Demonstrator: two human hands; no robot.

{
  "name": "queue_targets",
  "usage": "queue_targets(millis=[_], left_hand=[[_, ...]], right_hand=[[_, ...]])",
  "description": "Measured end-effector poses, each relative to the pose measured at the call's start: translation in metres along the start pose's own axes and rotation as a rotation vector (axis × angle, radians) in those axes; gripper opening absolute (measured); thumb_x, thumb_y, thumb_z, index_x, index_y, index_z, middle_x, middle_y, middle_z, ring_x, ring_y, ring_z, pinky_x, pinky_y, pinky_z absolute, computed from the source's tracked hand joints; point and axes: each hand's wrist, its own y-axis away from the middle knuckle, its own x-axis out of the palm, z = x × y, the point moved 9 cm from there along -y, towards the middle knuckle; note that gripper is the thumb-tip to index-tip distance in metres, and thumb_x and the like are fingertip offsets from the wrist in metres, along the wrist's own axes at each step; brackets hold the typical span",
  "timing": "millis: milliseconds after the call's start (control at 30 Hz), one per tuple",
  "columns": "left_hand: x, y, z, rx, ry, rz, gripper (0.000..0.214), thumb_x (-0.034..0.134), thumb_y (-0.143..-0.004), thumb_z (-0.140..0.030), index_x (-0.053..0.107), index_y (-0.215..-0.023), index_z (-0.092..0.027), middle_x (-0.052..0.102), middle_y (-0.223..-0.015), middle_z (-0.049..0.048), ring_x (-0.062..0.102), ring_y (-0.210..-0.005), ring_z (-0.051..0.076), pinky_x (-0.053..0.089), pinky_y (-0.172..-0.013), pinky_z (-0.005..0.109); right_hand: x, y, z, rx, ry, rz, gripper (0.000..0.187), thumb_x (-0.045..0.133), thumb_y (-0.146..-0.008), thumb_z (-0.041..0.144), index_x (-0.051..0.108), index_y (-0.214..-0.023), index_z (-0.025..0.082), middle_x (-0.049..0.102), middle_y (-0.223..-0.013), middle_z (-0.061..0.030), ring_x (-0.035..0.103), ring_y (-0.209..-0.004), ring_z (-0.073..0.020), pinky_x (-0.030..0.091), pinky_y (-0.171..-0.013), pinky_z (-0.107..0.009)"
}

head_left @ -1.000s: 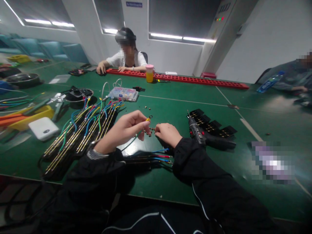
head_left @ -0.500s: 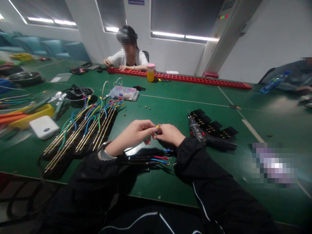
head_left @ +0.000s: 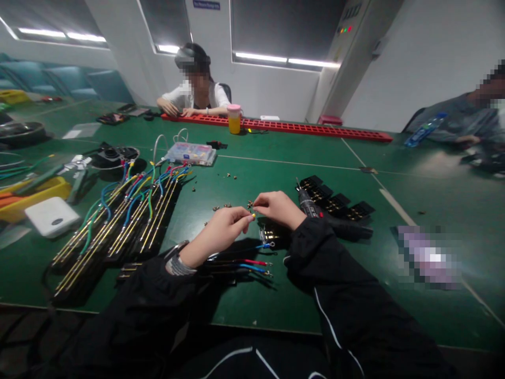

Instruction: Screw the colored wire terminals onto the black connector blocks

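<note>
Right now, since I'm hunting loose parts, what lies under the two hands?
Under the left hand, pinching a yellow-tipped wire, and the right hand: a black block and red and blue wires on the table. Sleeves cover part of the block and the wires' near ends.

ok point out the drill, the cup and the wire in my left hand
drill (head_left: pixel 312 208), head view, on its black body
cup (head_left: pixel 234 124), head view, on its yellow side
wire (head_left: pixel 252 215), head view, on its yellow tip, pinched by the left hand (head_left: pixel 224 225)
</note>
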Motion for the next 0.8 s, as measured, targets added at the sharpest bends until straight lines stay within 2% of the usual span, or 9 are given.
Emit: queue_targets(millis=[100, 200, 433, 600, 800], left_hand=[[0.003, -0.002, 0.003, 0.013, -0.001, -0.009, 0.039, 0.049, -0.102, -0.041, 0.065, -0.075, -0.016, 0.06, -0.064, -0.0004, 0.053, -0.059, 0.014, 0.035, -0.058, 0.024], [0.01, -0.003, 0.008, -0.005, 0.022, 0.025, 0.038, 0.051, -0.101, -0.04, 0.065, -0.075, -0.016, 0.061, -0.064, -0.0001, 0.052, -0.059, 0.014, 0.035, -0.057, 0.024], [0.025, 0.002, 0.004, -0.039, 0.123, 0.137, 0.038, 0.053, -0.1, -0.044, 0.07, -0.08, -0.016, 0.061, -0.065, -0.0019, 0.048, -0.058, 0.012, 0.034, -0.056, 0.023], [0.03, 0.002, 0.004, -0.033, 0.095, 0.113, 0.036, 0.054, -0.1, -0.039, 0.07, -0.078, -0.016, 0.062, -0.064, -0.0015, 0.05, -0.058, 0.012, 0.034, -0.057, 0.024], [0.034, 0.002, 0.004, -0.003, 0.057, 0.111, 0.033, 0.052, -0.102, -0.036, 0.072, -0.082, -0.017, 0.066, -0.067, 0.0002, 0.056, -0.059, 0.013, 0.038, -0.058, 0.025]], right_hand=[[-0.022, 0.017, 0.002, -0.035, -0.156, -0.103, 0.019, 0.068, -0.096, 0.031, 0.073, -0.104, 0.015, 0.078, -0.101, -0.0064, 0.074, -0.093, -0.0177, 0.059, -0.086, -0.032], [-0.029, 0.039, 0.01, -0.089, -0.259, -0.137, 0.018, 0.072, -0.092, 0.032, 0.075, -0.102, 0.017, 0.08, -0.098, -0.0053, 0.076, -0.09, -0.0174, 0.06, -0.084, -0.031], [-0.031, 0.071, 0.016, -0.206, -0.284, -0.218, 0.011, 0.075, -0.091, 0.027, 0.078, -0.099, 0.021, 0.08, -0.098, -0.0052, 0.075, -0.092, -0.019, 0.059, -0.088, -0.034], [-0.031, 0.079, 0.017, -0.274, -0.296, -0.282, 0.011, 0.074, -0.092, 0.027, 0.077, -0.101, 0.021, 0.08, -0.1, -0.0065, 0.075, -0.094, -0.0202, 0.06, -0.088, -0.037], [-0.021, 0.08, 0.019, -0.349, -0.257, -0.248, 0.008, 0.071, -0.093, 0.02, 0.075, -0.101, 0.02, 0.079, -0.101, -0.007, 0.076, -0.093, -0.0193, 0.061, -0.086, -0.035]])
